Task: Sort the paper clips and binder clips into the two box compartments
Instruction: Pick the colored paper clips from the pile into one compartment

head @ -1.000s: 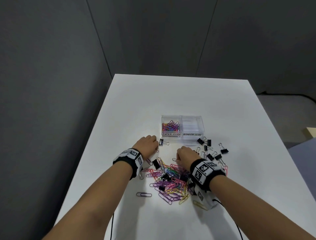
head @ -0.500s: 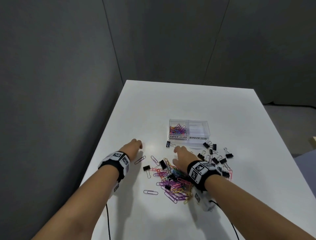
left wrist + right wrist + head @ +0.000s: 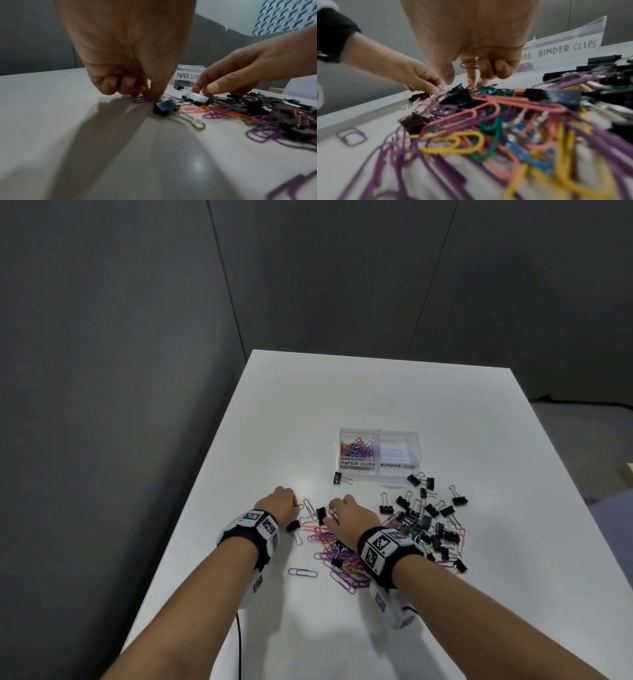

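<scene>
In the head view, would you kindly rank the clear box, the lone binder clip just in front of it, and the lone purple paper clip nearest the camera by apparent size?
1. clear box, by far the largest.
2. and 3. lone purple paper clip and lone binder clip: they look alike in size, so I leave them unranked.

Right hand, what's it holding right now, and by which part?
The right hand holds a dark purple paper clip, pinned under its curled fingers. One rounded end pokes out; the rest is hidden.
</scene>
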Available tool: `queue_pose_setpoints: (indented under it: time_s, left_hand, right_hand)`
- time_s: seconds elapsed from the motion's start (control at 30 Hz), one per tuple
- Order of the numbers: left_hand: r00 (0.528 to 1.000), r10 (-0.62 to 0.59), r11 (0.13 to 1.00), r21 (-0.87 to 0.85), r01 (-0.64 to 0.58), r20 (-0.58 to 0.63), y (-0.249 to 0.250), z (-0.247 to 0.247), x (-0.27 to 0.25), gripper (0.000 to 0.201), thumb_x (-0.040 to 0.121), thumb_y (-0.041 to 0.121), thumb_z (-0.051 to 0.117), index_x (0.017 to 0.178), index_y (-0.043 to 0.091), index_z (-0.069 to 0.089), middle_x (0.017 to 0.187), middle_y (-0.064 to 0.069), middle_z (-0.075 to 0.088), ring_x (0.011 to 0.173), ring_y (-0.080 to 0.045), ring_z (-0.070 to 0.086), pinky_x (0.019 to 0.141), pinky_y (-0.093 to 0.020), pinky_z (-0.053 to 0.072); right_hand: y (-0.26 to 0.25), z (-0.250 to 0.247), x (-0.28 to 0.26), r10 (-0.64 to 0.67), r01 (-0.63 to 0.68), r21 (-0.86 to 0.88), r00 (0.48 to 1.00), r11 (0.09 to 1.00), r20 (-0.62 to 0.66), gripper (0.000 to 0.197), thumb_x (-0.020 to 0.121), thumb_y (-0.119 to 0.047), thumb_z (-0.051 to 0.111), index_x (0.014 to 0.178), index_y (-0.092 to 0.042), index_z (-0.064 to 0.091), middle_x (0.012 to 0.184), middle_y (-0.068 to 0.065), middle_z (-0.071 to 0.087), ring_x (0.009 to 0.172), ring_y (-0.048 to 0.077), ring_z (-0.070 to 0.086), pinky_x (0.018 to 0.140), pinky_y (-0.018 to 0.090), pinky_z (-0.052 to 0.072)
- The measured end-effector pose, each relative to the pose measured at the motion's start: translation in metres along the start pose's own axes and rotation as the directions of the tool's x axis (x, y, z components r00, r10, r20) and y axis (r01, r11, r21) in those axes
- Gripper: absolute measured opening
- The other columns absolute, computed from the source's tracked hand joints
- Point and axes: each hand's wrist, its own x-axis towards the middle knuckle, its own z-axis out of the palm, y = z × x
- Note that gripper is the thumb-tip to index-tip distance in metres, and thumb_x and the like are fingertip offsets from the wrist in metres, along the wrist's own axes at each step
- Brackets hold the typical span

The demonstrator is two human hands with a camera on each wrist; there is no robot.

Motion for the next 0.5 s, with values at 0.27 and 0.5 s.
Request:
queue_pose_setpoints:
  time_s: [0.27, 0.5]
  left_hand:
    - [0.991, 0.135, 0.991, 0.011, -0.136, 0.016, 0.035, 0.017, 0.002, 0.023, 0.094, 0.014, 0.045, 0.115, 0.005, 0.049, 0.123, -0.015, 0.049, 0.111, -0.031, 0.052, 0.095, -0.039, 0.044]
    - [0.978, 0.191, 0.979, -0.093, -0.183, 0.086, 0.040, 0.014, 0.003, 0.032, 0.085, 0.004, 0.057, 0.116, 0.004, 0.048, 0.124, -0.014, 0.051, 0.109, -0.032, 0.056, 0.095, -0.040, 0.047]
  right_hand:
    - [0.017, -0.001, -0.008, -0.091, 0.081, -0.165, 0.994, 0.983, -0.055, 0.033, 0.095, -0.022, 0.044, 0.125, -0.009, 0.044, 0.122, 0.012, 0.050, 0.103, 0.032, 0.057, 0.079, 0.038, 0.048]
    - [0.035, -0.020, -0.005, 0.076, -0.075, 0.104, 0.997, 0.992, -0.004, 0.025, 0.092, -0.016, 0.051, 0.114, -0.003, 0.052, 0.112, 0.013, 0.060, 0.103, 0.030, 0.057, 0.083, 0.035, 0.046]
